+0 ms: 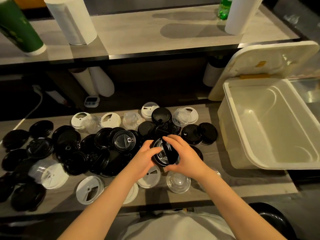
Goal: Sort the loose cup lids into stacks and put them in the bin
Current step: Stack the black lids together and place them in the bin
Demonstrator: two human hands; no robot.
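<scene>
Many loose cup lids cover the grey counter [225, 186]: black lids [67, 146] fill the left and middle, white lids [90, 189] lie along the front and back, clear dome lids [178, 181] sit among them. My left hand [145, 158] grips a black lid [158, 157] from the left. My right hand [185, 155] pinches a second black lid [170, 151], tilted on edge against the first. Both hands hover over the pile's centre. The white bin [270, 163] stands to the right, with no lids showing inside it.
The bin's lid [270, 56] leans upright behind it. A raised shelf [147, 33] at the back carries paper rolls [72, 19], a green cylinder [19, 26] and a green bottle [224, 9]. Cup sleeves [97, 80] and a small timer [91, 101] sit under the shelf.
</scene>
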